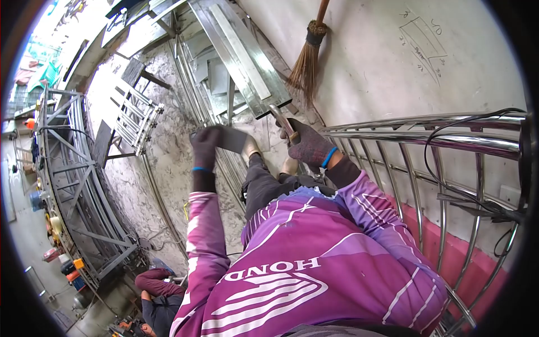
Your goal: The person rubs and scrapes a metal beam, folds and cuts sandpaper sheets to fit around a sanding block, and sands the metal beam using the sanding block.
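Note:
My left hand, in a dark knit glove, is closed on the edge of a flat dark grey sheet piece. That piece reaches toward my lower legs. My right hand, gloved the same way, is wrapped round a narrow hand tool. The tool has a metal end and a brownish part near my palm. Its exact kind I cannot make out. It points up and left, toward the end of a long metal channel.
Long metal profiles lie ahead. A broom leans on the wall. Shiny metal railing with a black cable stands at right. Left are a small bar frame and a rack; another person sits low behind.

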Available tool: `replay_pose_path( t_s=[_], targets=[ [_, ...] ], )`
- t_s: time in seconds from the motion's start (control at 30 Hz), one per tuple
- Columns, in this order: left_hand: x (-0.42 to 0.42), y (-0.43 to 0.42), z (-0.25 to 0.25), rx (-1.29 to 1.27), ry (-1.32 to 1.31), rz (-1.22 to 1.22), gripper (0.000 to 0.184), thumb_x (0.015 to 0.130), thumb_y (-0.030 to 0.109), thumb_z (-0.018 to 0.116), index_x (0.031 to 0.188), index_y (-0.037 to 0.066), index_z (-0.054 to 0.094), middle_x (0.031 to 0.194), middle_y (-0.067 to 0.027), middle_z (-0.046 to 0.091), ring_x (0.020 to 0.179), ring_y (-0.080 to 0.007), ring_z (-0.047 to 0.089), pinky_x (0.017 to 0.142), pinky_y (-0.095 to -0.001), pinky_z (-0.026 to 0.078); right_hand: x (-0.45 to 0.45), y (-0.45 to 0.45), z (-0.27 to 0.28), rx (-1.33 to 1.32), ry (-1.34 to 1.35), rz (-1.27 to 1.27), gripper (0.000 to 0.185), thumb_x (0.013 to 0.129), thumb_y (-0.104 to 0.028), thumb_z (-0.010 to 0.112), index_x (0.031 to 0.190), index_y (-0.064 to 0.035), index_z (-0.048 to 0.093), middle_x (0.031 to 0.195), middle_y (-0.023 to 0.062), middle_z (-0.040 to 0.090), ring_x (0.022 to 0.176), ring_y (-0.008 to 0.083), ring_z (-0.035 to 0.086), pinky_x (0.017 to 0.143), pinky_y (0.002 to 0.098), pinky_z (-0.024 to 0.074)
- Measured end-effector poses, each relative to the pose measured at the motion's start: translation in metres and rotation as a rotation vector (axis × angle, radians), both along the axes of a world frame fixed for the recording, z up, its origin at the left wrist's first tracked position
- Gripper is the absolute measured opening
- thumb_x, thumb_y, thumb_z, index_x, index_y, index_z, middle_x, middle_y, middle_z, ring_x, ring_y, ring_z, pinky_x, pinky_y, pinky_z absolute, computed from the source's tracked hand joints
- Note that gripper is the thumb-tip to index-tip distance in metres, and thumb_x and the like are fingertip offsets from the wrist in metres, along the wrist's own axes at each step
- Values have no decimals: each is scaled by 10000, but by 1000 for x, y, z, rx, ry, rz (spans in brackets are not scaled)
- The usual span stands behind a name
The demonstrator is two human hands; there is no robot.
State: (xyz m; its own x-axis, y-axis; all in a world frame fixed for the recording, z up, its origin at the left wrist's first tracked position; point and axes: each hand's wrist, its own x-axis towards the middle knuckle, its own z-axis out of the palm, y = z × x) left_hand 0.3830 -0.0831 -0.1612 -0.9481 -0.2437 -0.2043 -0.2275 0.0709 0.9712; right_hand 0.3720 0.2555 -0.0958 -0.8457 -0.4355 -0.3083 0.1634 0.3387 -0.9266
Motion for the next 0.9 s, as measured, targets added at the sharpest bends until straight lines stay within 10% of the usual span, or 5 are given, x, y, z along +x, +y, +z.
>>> replay_pose_path(
  t_s=[0.2, 0.37, 0.9],
  targets=[
    [-80, -4, 181, -6, 81, -363, 636, 975, 64, 636, 1581, 76, 444, 950, 10, 674, 826, -107, 649, 762, -299, 549, -1, -4, 0, -20, 11, -45, 386, 732, -56, 658, 1116, -40, 623, 933, 34, 616, 851, 149, 571, 789, 324, 506],
    [-135, 41, 207, -1046, -44, -1008, 835, 849, 82, 630, 1630, 193, 357, 940, -266, 715, 872, -331, 738, 814, -432, 564, -2, -5, 6, 20, -12, -113, 448, 731, -110, 700, 1163, -33, 612, 975, 130, 673, 895, 289, 660, 819, 406, 540],
    [-175, 68, 196, -1185, -29, -984, 721, 902, 138, 639, 1583, 261, 438, 1142, -260, 727, 1060, -401, 724, 932, -492, 569, -4, -10, -1, 78, 196, -105, 463, 758, -58, 660, 1217, -21, 615, 952, 134, 706, 872, 277, 686, 812, 391, 550]
  ],
)
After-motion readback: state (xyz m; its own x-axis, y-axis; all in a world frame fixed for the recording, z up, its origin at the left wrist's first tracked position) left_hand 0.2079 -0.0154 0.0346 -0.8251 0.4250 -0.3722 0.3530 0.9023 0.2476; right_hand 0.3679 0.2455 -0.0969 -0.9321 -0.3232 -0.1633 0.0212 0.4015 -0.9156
